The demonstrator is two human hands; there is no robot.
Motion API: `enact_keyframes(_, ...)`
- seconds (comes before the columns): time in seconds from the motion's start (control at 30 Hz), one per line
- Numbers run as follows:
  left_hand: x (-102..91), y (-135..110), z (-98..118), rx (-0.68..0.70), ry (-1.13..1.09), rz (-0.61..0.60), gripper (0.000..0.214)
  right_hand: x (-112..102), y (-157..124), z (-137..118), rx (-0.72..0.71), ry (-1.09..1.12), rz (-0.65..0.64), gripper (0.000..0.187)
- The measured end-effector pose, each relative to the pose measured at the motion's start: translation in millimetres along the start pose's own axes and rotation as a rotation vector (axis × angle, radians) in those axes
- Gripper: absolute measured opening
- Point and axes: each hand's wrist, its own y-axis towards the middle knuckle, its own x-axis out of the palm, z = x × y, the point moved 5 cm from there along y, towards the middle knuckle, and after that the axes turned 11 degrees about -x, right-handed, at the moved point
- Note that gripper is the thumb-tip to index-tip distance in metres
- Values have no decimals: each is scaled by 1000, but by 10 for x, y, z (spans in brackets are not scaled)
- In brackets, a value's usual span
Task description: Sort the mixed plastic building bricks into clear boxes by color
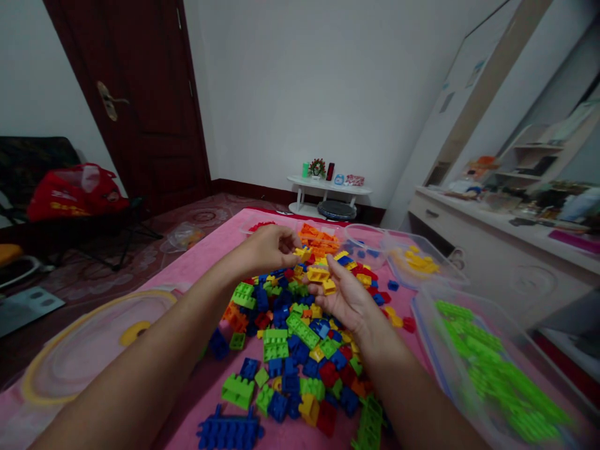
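Above a heap of mixed toy building blocks (300,331), my left hand (272,249) pinches a small yellow block (303,253) between thumb and fingers. Close by on the right, my right hand (344,294) is turned palm up, with several yellow blocks (319,275) resting in its curled fingers. The two hands are a short way apart. Blue, green, red, yellow and orange blocks lie beneath and around them on the pink cloth (187,406). Just behind the hands sit orange blocks (319,239) in a clear container.
On the right stand a clear box of green blocks (497,369) and a clear box with yellow blocks (419,259). A round container with blue blocks (368,251) is at the back. A yellow-rimmed round lid (89,344) lies at the left. A drawer cabinet (492,237) borders the right side.
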Motion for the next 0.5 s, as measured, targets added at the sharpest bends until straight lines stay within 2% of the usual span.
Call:
enact_keyframes(0.1, 101, -55, 166, 118, -41, 21, 26, 52, -24, -23, -11, 64, -54, 44)
enact_keyframes(0.27, 248, -151, 320, 274, -48, -56, 27, -13, -4, -60, -90, 97, -2, 31)
enact_keyframes(0.4, 267, -193, 398, 296, -69, -85, 25, -79, 23, -66, -131, 156, 148, 19)
enact_keyframes(0.5, 229, -197, 431, 295, -44, -19, 22, -225, 7, -266, -255, 225, 274, 18)
